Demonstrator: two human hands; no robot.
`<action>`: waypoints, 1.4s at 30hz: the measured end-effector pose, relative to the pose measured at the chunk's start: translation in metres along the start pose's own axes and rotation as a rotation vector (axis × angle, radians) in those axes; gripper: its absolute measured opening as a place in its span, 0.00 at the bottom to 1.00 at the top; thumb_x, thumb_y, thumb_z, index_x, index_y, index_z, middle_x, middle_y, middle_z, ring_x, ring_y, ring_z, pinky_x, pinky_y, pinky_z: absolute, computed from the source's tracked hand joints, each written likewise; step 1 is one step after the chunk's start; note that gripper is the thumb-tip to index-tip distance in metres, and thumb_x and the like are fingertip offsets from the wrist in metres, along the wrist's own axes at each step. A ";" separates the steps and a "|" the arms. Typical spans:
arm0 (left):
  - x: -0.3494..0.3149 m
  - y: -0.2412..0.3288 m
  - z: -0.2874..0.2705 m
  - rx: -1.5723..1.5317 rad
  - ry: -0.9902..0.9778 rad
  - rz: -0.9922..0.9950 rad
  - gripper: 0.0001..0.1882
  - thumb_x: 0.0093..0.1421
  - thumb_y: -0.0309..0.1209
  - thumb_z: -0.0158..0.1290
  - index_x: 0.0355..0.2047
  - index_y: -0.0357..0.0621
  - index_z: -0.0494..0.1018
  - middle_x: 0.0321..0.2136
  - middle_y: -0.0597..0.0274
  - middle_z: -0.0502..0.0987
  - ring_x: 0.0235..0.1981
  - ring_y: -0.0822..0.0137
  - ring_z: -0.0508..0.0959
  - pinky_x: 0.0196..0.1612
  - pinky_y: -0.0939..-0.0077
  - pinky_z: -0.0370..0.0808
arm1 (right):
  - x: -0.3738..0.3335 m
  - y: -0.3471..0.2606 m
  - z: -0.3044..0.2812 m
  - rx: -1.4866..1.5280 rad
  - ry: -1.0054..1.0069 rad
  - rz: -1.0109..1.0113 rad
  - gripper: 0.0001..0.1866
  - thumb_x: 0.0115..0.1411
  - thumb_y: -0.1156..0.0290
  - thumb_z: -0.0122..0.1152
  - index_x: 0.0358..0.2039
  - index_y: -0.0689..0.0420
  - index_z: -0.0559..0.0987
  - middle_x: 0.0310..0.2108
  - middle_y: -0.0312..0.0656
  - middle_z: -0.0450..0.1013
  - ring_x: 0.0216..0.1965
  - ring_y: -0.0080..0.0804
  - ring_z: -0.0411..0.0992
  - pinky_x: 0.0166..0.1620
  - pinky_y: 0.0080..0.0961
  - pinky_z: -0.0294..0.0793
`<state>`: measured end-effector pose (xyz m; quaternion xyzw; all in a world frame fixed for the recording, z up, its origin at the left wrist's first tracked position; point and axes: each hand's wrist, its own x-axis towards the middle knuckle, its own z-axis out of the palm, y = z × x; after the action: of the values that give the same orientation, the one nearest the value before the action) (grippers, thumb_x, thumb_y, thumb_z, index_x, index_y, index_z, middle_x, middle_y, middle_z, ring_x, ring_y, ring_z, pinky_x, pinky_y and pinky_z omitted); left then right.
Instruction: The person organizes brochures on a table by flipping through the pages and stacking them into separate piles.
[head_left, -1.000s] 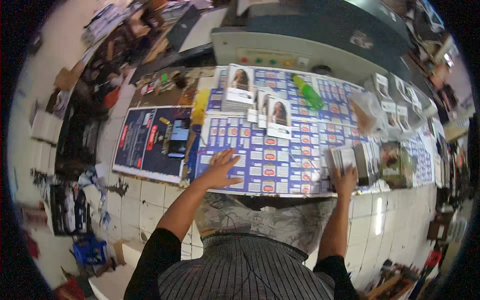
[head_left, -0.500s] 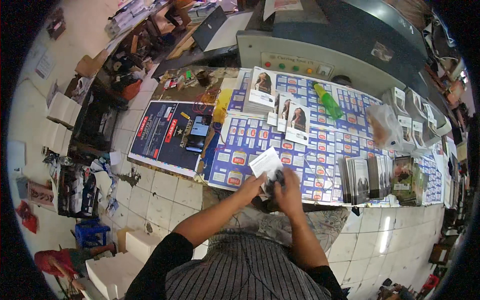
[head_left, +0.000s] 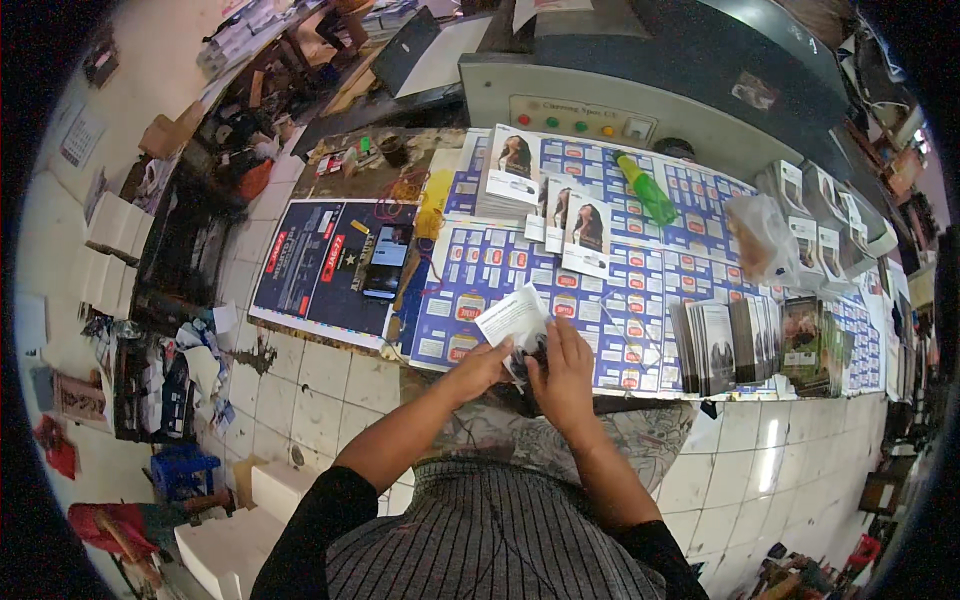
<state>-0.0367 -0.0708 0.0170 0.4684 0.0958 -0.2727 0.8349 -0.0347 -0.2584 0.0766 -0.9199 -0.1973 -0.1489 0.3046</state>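
Close in front of me, at the near edge of the table, I hold a leaflet [head_left: 513,315] with a white, text-covered top and a dark lower part. My left hand [head_left: 476,374] is closed on its left edge, thumb and fingers pinching it. On the other side my right hand [head_left: 564,385] grips the leaflet's right part, its fingers lying over the dark area and hiding some of it. Beyond my hands, several similar leaflets [head_left: 586,232] with a long-haired figure lie overlapped, beside a thicker stack [head_left: 513,168].
Blue printed sheets [head_left: 470,290] cover the table. A phone [head_left: 386,268] lies on a dark poster [head_left: 300,255] at left. To the right are a green bottle [head_left: 648,190], a plastic bag [head_left: 762,240] and standing leaflet bundles [head_left: 708,345]. A grey machine [head_left: 570,95] borders the back.
Both hands and the leaflet have shifted slightly left. My right hand's fingers, blurred before, now lie stretched higher along the leaflet's right side. The whole view has moved a little.
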 end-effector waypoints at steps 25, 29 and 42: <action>0.040 0.008 -0.005 1.665 0.647 0.392 0.35 0.54 0.28 0.59 0.64 0.47 0.65 0.66 0.47 0.60 0.66 0.50 0.61 0.62 0.49 0.64 | 0.008 0.114 0.043 0.376 0.004 0.595 0.13 0.58 0.71 0.67 0.41 0.64 0.80 0.32 0.43 0.79 0.30 0.32 0.76 0.36 0.30 0.75; 0.051 0.004 -0.004 2.003 0.113 0.646 0.37 0.53 0.26 0.55 0.66 0.55 0.65 0.68 0.61 0.59 0.68 0.53 0.58 0.67 0.52 0.57 | 0.006 0.115 0.041 0.338 0.017 0.529 0.14 0.57 0.71 0.67 0.42 0.64 0.79 0.32 0.42 0.79 0.30 0.30 0.76 0.36 0.28 0.74; 0.041 0.004 -0.003 1.862 0.076 0.617 0.35 0.62 0.54 0.52 0.66 0.52 0.65 0.69 0.57 0.58 0.71 0.54 0.54 0.71 0.52 0.47 | 0.016 0.092 0.023 0.396 -0.329 0.204 0.20 0.69 0.59 0.52 0.54 0.58 0.78 0.53 0.51 0.74 0.49 0.46 0.74 0.49 0.38 0.75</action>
<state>0.0003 -0.0818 0.0013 0.9525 -0.2573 0.0061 0.1628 0.0243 -0.3072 0.0190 -0.8693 -0.1759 0.0756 0.4558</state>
